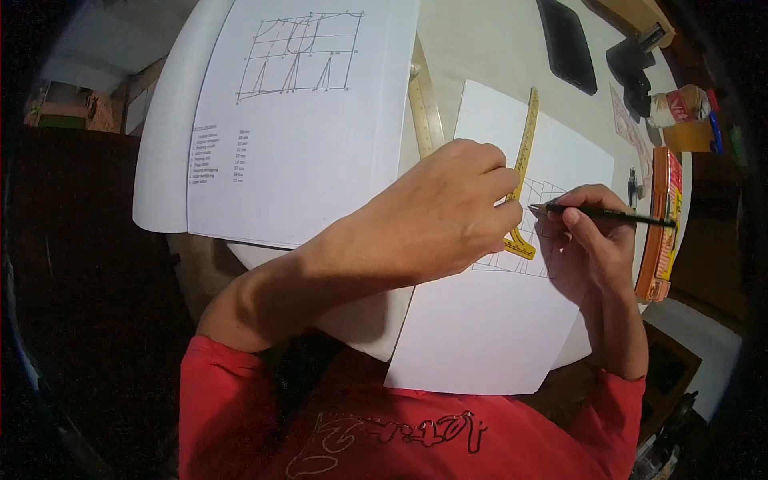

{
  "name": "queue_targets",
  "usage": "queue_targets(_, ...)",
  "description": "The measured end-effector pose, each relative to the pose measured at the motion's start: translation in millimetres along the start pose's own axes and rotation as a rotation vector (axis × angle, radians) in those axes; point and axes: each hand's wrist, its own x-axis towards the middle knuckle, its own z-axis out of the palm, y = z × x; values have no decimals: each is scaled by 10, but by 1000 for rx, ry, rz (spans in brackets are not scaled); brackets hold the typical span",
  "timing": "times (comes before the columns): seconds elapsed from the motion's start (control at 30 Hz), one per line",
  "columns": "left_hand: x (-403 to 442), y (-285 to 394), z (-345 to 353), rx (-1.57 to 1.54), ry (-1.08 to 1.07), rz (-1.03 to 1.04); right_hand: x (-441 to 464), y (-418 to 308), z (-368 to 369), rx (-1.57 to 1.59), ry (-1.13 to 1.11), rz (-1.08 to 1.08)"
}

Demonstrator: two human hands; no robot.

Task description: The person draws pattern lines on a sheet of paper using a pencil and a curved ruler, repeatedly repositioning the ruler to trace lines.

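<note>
My left hand [472, 204] pinches a yellow curved ruler [528, 132], which lies across a white sheet [488, 328] with fine pencil lines on it. In my right hand [600, 228] is a dark pencil [612, 214], its tip on or just above the drawing beside the ruler's right edge. My left fingers hide part of the ruler and of the drawing. Left of the sheet lies an open book [312, 144] with a printed pattern diagram and a list of measurements.
A clear ruler [424, 112] lies by the book. Along the table's far right are a black phone [568, 44], a black object [632, 72], a bottle [680, 108], a pen [632, 188] and an orange-red box [660, 224] near the edge.
</note>
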Motion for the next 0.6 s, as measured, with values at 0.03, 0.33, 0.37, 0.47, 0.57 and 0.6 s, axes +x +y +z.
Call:
queue_targets(0.03, -1, 4, -4, 0, 1, 1, 12, -13, 1, -1, 0, -1)
queue_targets(0.33, -14, 3, -36, 13, -14, 3, 69, -17, 21, -125, 23, 3)
queue_targets(0.37, -13, 0, -31, 6, -18, 4, 64, -19, 23, -123, 28, 9)
queue_targets(0.47, -25, -28, -24, -14, -3, 10, 77, -95, 69, -109, 49, 24)
queue_targets(0.57, -18, -19, -35, 29, -2, 31, 92, -58, 43, -7, 51, 30)
queue_targets(0.6, -14, -13, -53, 3, 3, 58, 112, -38, 5, -23, 85, 37)
